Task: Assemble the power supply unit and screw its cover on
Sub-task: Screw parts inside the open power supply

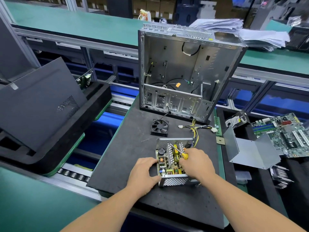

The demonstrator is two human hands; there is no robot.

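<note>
Open perforated grey metal power supply box [173,180], circuit board exposed, sits on the black foam mat [130,148], in front of the small black fan [159,127]. Left hand [143,171] grips the box's left wall, fingers curled over the edge. Right hand [196,163] holds a yellow-handled screwdriver [181,153], shaft angled over the board. Folded grey metal cover [250,151] lies well apart, to the right.

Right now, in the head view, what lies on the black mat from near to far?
Open power supply unit, held by both hands → loose black fan → empty computer case, standing upright.
</note>
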